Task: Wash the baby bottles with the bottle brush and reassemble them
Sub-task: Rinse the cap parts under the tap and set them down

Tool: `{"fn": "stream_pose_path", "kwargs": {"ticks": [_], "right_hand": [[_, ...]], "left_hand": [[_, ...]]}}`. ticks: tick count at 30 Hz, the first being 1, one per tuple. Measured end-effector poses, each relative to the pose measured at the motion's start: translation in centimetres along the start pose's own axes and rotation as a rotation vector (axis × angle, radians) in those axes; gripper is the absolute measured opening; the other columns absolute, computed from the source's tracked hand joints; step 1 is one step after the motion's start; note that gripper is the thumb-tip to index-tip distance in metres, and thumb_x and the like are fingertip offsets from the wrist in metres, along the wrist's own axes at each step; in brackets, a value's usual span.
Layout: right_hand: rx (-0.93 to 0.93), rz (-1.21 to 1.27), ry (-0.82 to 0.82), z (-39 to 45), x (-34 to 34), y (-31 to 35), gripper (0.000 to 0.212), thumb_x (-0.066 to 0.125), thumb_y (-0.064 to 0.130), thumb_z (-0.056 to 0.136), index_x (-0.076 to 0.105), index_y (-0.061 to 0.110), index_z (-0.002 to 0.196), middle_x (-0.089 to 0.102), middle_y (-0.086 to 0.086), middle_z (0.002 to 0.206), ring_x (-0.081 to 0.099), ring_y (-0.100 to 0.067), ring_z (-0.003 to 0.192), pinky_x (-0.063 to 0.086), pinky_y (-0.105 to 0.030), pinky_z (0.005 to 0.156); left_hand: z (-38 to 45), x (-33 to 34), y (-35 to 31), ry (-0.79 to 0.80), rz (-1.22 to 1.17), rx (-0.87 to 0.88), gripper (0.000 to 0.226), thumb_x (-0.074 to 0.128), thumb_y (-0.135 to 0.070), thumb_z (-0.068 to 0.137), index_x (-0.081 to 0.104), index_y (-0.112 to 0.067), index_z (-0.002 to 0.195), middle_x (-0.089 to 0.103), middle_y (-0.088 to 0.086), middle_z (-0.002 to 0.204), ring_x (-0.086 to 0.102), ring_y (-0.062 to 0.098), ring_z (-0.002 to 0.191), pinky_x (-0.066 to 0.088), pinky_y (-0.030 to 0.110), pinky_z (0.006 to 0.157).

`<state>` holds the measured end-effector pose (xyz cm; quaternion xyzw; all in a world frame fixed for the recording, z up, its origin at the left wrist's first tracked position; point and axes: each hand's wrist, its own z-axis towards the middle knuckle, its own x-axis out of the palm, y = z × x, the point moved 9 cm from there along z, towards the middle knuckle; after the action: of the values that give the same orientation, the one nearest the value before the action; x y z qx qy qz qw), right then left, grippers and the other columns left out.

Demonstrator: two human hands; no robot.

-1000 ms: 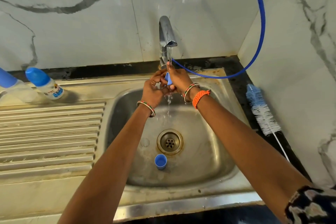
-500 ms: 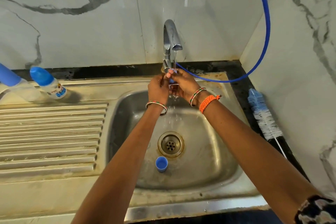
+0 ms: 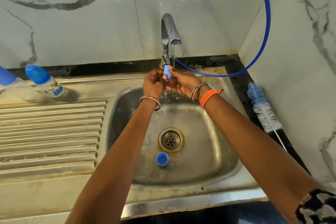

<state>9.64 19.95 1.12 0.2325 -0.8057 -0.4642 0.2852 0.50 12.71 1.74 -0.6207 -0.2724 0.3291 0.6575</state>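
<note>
Blue ring [image 3: 167,74] now raised, pinched between both hands, under tap [image 3: 170,34] stream

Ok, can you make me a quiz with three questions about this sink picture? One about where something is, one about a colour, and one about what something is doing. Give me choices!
1. Where is the bottle brush?
A. In the sink basin
B. On the dark counter to the right of the sink
C. On the ridged draining board

2. What colour is the little cup near the drain?
A. Red
B. Green
C. Blue

3. What is the tap doing?
A. Running water
B. Turned off and dry
C. Covered by a cloth

Answers:
1. B, the brush lies on the black strip by the right wall.
2. C, the cup in the sink is blue.
3. A, a stream falls from the spout onto the small blue part that the left hand and right hand hold.
</note>
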Motion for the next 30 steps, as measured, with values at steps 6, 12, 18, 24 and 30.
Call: {"fn": "stream_pose_path", "kwargs": {"ticks": [6,12,18,24,30], "right_hand": [[-0.003,0.030,0.038,-0.1,-0.1,-0.5,0.044,0.049,-0.016,0.087,0.048,-0.005,0.130,0.061,-0.017,0.102,0.062,-0.020,0.079,0.057,-0.024,0.067],[0.016,0.151,-0.034,-0.1,-0.7,-0.4,0.044,0.042,-0.015,0.087,0.054,0.001,0.126,0.059,-0.018,0.101,0.058,-0.020,0.080,0.055,-0.027,0.068],[0.104,0.062,-0.061,-0.5,-1.1,-0.8,0.036,0.058,0.016,0.092,0.054,-0.003,0.123,0.059,-0.013,0.085,0.053,-0.015,0.057,0.055,-0.025,0.052],[-0.047,-0.002,-0.095,-0.7,-0.4,0.5,0.032,0.064,0.006,0.087,0.060,-0.006,0.117,0.062,-0.013,0.091,0.060,-0.018,0.070,0.056,-0.026,0.054],[-0.094,0.023,-0.172,-0.7,-0.4,0.4,0.028,0.066,0.000,0.083,0.065,-0.004,0.110,0.063,-0.007,0.076,0.058,-0.016,0.062,0.053,-0.021,0.049]], "left_hand": [[0.0,0.2,1.8,0.063,0.131,-0.093,0.014,0.058,-0.019,0.093,0.063,-0.006,0.093,0.067,0.016,0.089,0.061,0.021,0.075,0.050,0.032,0.064],[-0.6,1.2,2.4,0.045,0.062,-0.176,0.012,0.057,-0.011,0.093,0.066,-0.005,0.100,0.063,0.000,0.077,0.056,0.009,0.066,0.049,0.022,0.052],[-2.0,1.1,0.8,0.108,0.223,0.110,0.016,0.062,0.002,0.086,0.070,-0.002,0.100,0.068,0.002,0.086,0.061,-0.001,0.075,0.047,0.007,0.070],[-1.6,0.5,1.8,0.107,0.065,0.044,0.014,0.052,0.002,0.092,0.064,-0.004,0.096,0.065,0.005,0.081,0.059,0.010,0.074,0.049,0.019,0.071],[-1.1,0.3,2.9,0.090,-0.055,-0.046,0.020,0.060,-0.005,0.090,0.063,0.006,0.106,0.066,-0.003,0.079,0.063,0.005,0.071,0.053,0.019,0.071]]}}
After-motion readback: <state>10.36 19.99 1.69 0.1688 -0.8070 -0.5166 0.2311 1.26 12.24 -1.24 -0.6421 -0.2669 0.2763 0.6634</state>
